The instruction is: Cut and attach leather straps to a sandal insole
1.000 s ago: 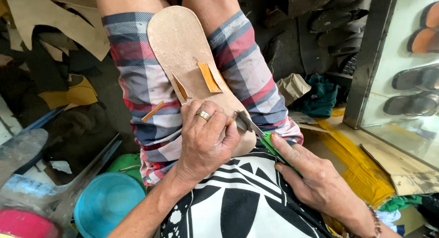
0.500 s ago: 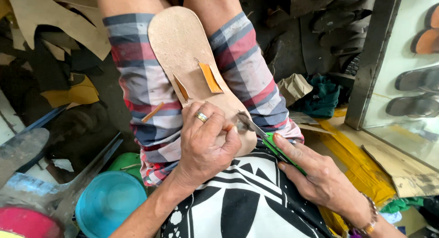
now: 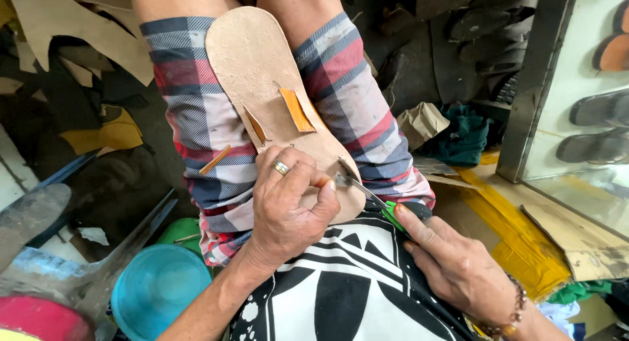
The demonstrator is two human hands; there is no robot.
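2 hands work a tan leather sole (image 3: 262, 85) with orange tabs: left hand (image 3: 288, 203) pinching it, right hand (image 3: 452, 269) gripping a green-handled knife (image 3: 373, 200).

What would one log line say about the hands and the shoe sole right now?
left hand: presses tan leather sole on lap | right hand: holds green-handled blade, tip at sole edge | orange strap tabs: through slots

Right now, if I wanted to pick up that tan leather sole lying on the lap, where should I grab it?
Probably take the leather sole by its broad rounded far end, coming from above the knees. That end lies bare and flat, while the left hand presses the near end and the right hand works a green-handled blade there.
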